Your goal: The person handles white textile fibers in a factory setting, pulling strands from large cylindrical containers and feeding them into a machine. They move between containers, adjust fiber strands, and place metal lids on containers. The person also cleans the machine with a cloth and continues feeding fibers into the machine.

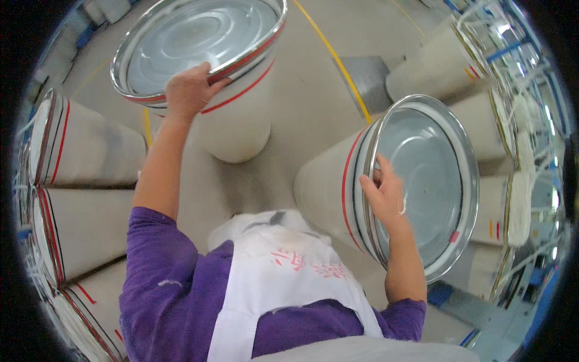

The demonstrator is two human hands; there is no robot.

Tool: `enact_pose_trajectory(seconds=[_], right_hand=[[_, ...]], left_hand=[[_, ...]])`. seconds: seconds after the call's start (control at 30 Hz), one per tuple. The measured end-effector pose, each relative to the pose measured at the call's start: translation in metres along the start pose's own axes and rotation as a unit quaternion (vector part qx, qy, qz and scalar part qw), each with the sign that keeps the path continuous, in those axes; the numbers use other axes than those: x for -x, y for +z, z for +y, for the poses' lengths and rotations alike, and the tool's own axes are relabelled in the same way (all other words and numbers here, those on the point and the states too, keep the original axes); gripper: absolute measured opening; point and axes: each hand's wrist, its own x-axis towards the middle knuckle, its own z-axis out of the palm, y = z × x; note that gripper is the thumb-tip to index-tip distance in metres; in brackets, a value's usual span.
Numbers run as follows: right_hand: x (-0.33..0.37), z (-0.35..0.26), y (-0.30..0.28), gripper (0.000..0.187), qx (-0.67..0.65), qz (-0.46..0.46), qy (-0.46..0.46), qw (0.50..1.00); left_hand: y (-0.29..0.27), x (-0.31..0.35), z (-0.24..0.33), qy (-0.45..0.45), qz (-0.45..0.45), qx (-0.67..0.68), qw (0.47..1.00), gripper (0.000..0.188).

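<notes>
Cans (pixel 241 123) (pixel 329 181), one per hand (pixel 190 90) (pixel 388 194), whitish, shiny-rimmed, red-banded, grey discs (pixel 202 30) (pixel 422 175) inside

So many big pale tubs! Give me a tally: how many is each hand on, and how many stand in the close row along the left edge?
Tub under the left hand: 1
Tub under the right hand: 1
Left-row tubs: 3
Total: 5

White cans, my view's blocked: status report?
Left hand gripping left can's rim. Right hand gripping right can's rim. Gray plates showing inside both. More cans on both sides.
</notes>
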Motion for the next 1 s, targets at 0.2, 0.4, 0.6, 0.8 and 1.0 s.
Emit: enact_pose_trajectory(seconds=[0.2, 0.4, 0.6, 0.8, 1.0], right_hand=[[-0.078, -0.052, 0.045, 0.061, 0.017, -0.028, -0.107, 0.994], [-0.202, -0.06, 0.033, 0.06, -0.021, -0.071, -0.141, 0.987], [-0.365, -0.141, 0.089, 0.061, -0.021, -0.151, -0.224, 0.963], [-0.513, -0.206, 0.119, 0.065, 0.007, -0.172, -0.217, 0.961], [-0.666, -0.286, 0.172, 0.063, 0.012, -0.229, -0.274, 0.934]], left_hand=[[0.001, 0.004, -0.041, 0.01, 0.09, 0.065, 0.994, 0.041], [0.015, -0.021, -0.032, -0.017, 0.123, 0.041, 0.991, 0.038], [0.034, -0.078, -0.15, -0.066, 0.155, -0.007, 0.986, 0.037], [0.072, -0.168, -0.227, -0.08, 0.151, -0.024, 0.985, 0.039], [0.139, -0.264, -0.326, -0.114, 0.17, -0.072, 0.976, 0.04]])
